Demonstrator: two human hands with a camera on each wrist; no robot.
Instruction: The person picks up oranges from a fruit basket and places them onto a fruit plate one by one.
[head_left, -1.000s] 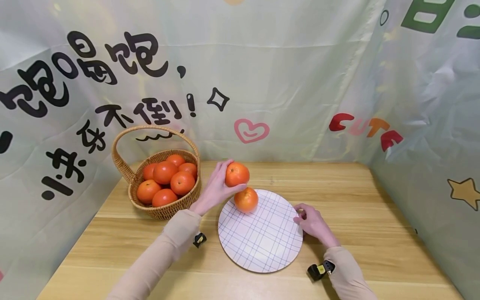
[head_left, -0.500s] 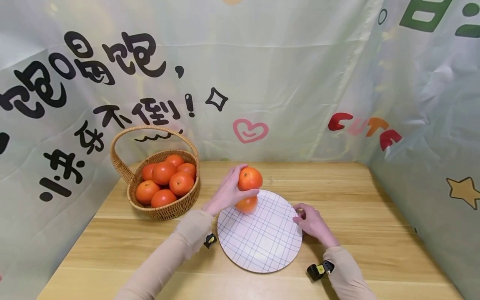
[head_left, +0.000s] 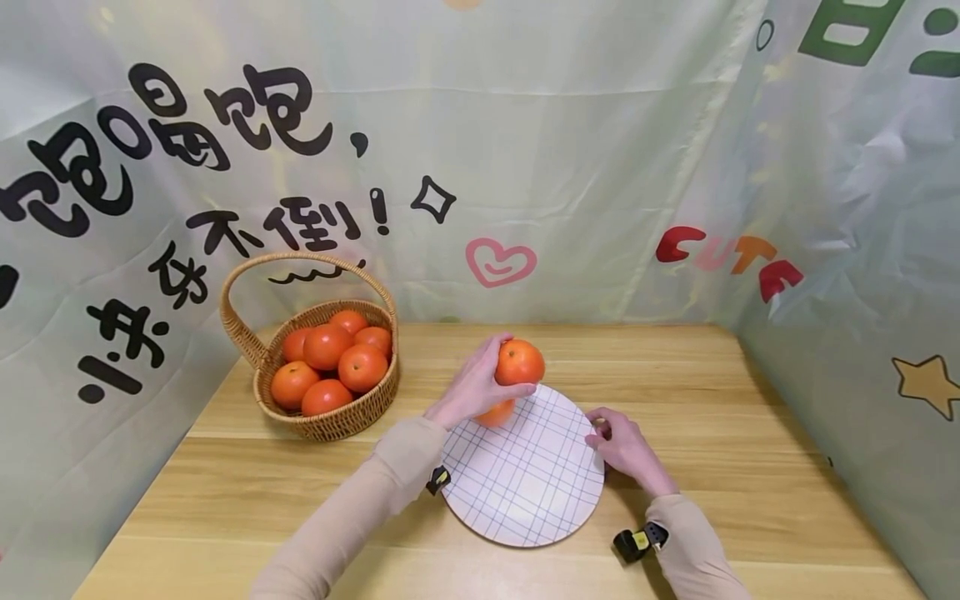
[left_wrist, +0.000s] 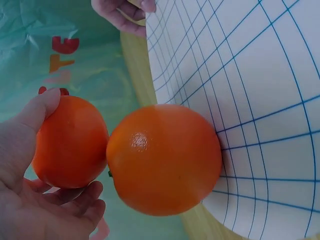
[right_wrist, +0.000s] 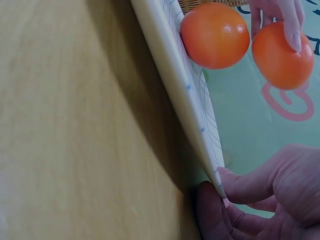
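Note:
My left hand (head_left: 480, 379) grips an orange (head_left: 521, 362) between thumb and fingers above the plate's far left part. Below it a second orange (left_wrist: 165, 160) rests on the round white plate (head_left: 525, 475) with blue grid lines. In the head view the left hand partly covers this lower fruit. Seen from the left wrist, the held orange (left_wrist: 72, 142) is right at the side of the other. My right hand (head_left: 624, 442) pinches the plate's right rim, its thumb (right_wrist: 250, 187) on the upper face and fingers underneath.
A wicker basket (head_left: 330, 427) with a tall handle stands at the back left, heaped with several more oranges (head_left: 327, 346). The wooden table (head_left: 675, 358) ends at a printed cloth backdrop (head_left: 585, 208) behind and on the sides.
My left hand has carried its orange rightward, from the plate's upper left edge to over and just past the resting orange. The right hand and the plate have stayed in place.

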